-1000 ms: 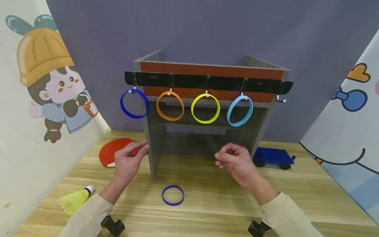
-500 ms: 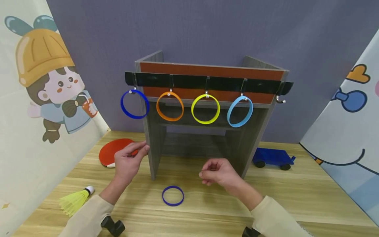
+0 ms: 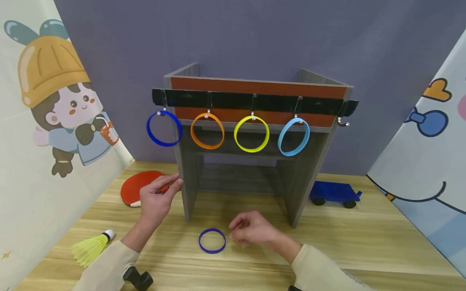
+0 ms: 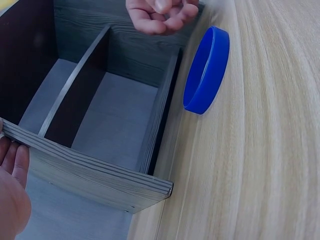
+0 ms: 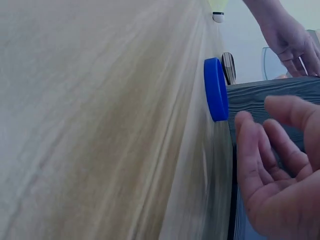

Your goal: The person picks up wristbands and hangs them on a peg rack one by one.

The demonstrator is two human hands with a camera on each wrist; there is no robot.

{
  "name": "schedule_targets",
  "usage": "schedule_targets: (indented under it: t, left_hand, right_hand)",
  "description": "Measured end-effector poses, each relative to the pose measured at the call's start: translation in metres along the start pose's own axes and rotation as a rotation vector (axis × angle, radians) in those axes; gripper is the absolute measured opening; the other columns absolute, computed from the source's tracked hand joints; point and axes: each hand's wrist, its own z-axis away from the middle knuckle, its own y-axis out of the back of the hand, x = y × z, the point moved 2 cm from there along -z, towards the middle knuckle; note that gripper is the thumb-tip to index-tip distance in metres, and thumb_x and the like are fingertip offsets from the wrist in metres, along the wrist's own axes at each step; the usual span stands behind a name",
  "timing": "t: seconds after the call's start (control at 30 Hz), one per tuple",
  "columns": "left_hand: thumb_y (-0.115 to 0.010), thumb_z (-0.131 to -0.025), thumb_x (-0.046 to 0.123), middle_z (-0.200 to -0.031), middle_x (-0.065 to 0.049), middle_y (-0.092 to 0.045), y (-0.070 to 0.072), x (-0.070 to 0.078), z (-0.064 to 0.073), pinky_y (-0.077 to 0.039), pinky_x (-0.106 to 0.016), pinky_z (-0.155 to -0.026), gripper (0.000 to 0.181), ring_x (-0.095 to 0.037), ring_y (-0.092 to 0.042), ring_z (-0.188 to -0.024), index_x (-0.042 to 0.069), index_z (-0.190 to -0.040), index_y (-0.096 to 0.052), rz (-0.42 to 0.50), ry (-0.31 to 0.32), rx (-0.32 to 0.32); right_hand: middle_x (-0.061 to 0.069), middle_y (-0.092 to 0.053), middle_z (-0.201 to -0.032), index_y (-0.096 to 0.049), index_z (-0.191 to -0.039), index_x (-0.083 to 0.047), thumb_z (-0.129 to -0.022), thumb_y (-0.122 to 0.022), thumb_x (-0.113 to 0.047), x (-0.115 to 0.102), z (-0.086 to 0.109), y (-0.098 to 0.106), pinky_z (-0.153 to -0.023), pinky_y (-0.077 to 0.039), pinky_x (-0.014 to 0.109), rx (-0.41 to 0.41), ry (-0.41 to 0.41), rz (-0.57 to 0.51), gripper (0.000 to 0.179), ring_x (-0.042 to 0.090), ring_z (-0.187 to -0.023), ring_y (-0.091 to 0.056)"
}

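Observation:
A dark blue wristband (image 3: 212,241) lies on the table in front of a grey wooden shelf unit (image 3: 295,178); it also shows in both wrist views. My right hand (image 3: 251,229) is just right of it, apart from it, fingers loosely bent with thumb and fingertips spaced and nothing between them. My left hand (image 3: 158,198) holds the front edge of the shelf's left side panel (image 4: 90,160) with thumb and fingers. Above, on hooks, hang a blue wristband (image 3: 164,128), an orange wristband (image 3: 207,130), a yellow wristband (image 3: 251,133) and a light blue wristband (image 3: 293,136).
The hooks sit on a black strip (image 3: 225,100) across the shelf's front; the far right hook (image 3: 342,122) carries no band. A red table tennis bat (image 3: 137,186) and a yellow shuttlecock (image 3: 91,247) lie left. A blue toy cart (image 3: 333,193) stands right.
My right hand has come down and leftward from in front of the shelf to beside the dark blue wristband on the table. My left hand has stayed at the side panel.

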Motion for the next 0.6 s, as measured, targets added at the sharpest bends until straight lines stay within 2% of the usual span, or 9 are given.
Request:
schedule_targets:
  t: [0.2,0.37,0.6]
  left_hand:
    - [-0.065,-0.076,-0.024,-0.083,-0.009,-0.068,0.000,0.004,0.001,-0.057,-0.025,-0.065,0.020,-0.012,-0.067,-0.072,-0.022,-0.095,-0.064,-0.010,0.013,0.007]
    - [-0.064,-0.075,-0.025,-0.082,-0.009,-0.068,-0.004,0.014,0.001,-0.057,-0.024,-0.064,0.019,-0.011,-0.067,-0.072,-0.025,-0.094,-0.061,-0.013,0.019,0.004]
    - [-0.065,-0.075,-0.024,-0.083,-0.010,-0.068,0.000,0.004,0.001,-0.058,-0.025,-0.064,0.020,-0.012,-0.067,-0.072,-0.022,-0.095,-0.063,0.000,0.007,0.013]
  right_hand:
    - [0.008,-0.062,-0.074,-0.062,-0.095,0.010,-0.075,-0.072,0.001,0.004,-0.005,-0.006,-0.054,-0.058,0.032,0.034,-0.011,0.027,0.024,0.020,-0.062,-0.062]
    - [0.009,-0.062,-0.072,-0.062,-0.094,0.009,-0.075,-0.073,0.000,0.006,-0.008,-0.010,-0.052,-0.057,0.031,0.049,-0.032,0.076,0.024,0.021,-0.061,-0.063]
    - [0.011,-0.062,-0.070,-0.063,-0.091,0.008,-0.075,-0.075,0.000,0.009,-0.014,-0.015,-0.051,-0.058,0.031,0.081,-0.066,0.124,0.022,0.022,-0.058,-0.063]
